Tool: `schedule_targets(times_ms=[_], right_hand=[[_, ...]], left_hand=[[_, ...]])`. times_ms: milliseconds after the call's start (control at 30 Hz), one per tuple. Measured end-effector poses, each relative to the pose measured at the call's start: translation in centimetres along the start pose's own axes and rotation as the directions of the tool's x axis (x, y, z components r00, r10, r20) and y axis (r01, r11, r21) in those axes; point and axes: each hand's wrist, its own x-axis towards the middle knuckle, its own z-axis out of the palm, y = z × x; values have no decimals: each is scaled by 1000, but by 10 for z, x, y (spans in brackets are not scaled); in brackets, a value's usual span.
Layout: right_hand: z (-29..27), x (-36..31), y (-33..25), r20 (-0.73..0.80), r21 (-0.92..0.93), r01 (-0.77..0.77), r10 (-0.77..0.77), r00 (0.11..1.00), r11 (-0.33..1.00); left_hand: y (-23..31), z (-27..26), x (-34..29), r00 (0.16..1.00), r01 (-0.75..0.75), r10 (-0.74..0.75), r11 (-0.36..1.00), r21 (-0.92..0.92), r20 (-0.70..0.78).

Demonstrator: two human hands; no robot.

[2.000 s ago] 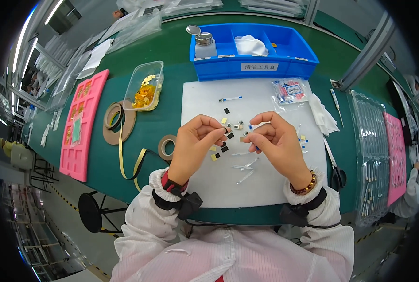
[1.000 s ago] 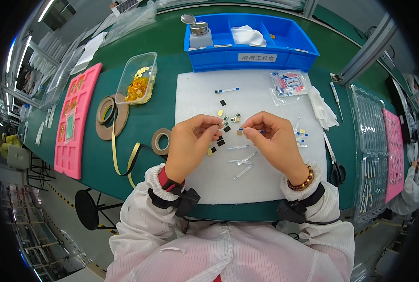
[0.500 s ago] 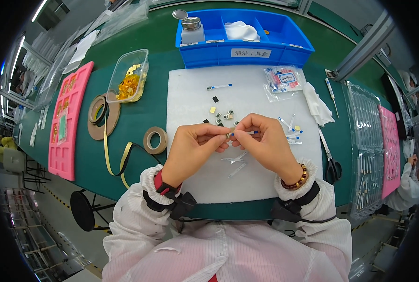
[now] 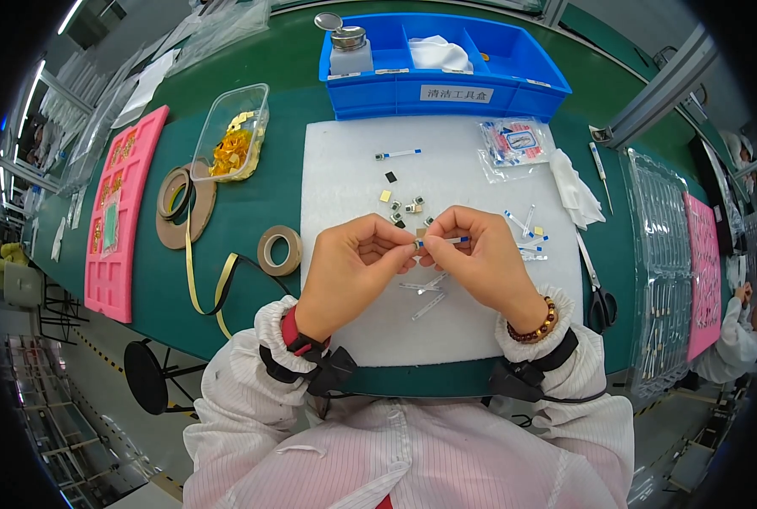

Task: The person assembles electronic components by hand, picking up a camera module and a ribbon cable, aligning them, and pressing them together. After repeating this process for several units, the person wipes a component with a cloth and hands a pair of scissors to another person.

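Observation:
Over the white foam mat, both my hands pinch one small flex-cable module, a thin strip with a blue and white end. My left hand holds its left end between thumb and forefinger. The fingertips of my right hand close on it just beside, with the strip's blue end showing past them. Most of the module is hidden by the fingers. Beyond my hands lie several small square modules, a black square and a yellow square. A similar flex strip lies farther up the mat.
Clear strips and blue-ended strips lie by my right hand. Scissors, a white cloth and a screwdriver are at right. Tape rolls, a plastic tub and a pink tray stand left; a blue bin behind.
My left hand's fingers have shifted slightly around the module's left end. My right hand keeps almost the same pinch and place.

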Motion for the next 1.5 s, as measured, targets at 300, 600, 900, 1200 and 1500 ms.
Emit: schedule_targets(times_ms=[300,600,900,1200,1500], right_hand=[[-1,0,0,19,-10,-14,15,1000,1000],[-1,0,-1,26,-8,-23,23,999,1000],[-1,-1,-1,37,-9,-33,34,999,999],[-4,0,-1,70,-88,1,5,998,996],[-3,0,3,65,-69,8,-3,998,998]], left_hand=[[0,0,-1,999,-32,32,999,39,-2],[-4,0,-1,996,-75,79,991,115,-29],[-6,0,-1,995,-85,92,982,167,-33],[-4,1,-2,992,-117,125,974,193,-32],[-3,1,-2,992,-119,125,975,189,-22]])
